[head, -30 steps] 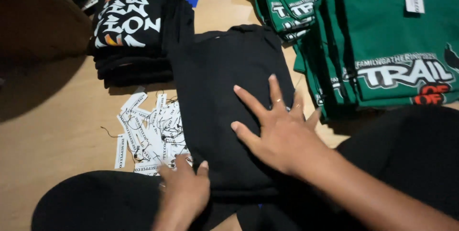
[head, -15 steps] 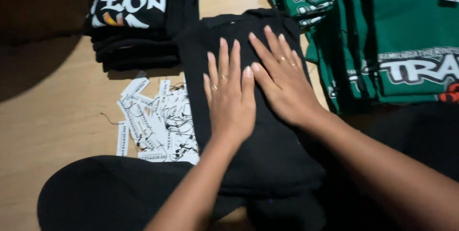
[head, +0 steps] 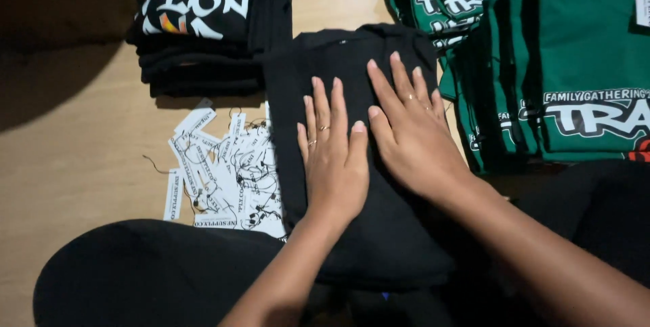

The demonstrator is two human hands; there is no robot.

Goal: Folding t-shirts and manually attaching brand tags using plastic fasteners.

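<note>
- The single head view looks steeply down from above the person onto a wooden floor [head: 81, 164], close to the work.
- It faces forward past the person's dark-clothed lap at the bottom edge.
- The left hand [head: 335, 158] and right hand [head: 413, 137] sit near centre frame.
- Folded shirt stacks are cropped by the top and right edges.

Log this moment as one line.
left hand: flat on folded black shirt | right hand: flat beside it | white tags: left of shirt
</note>
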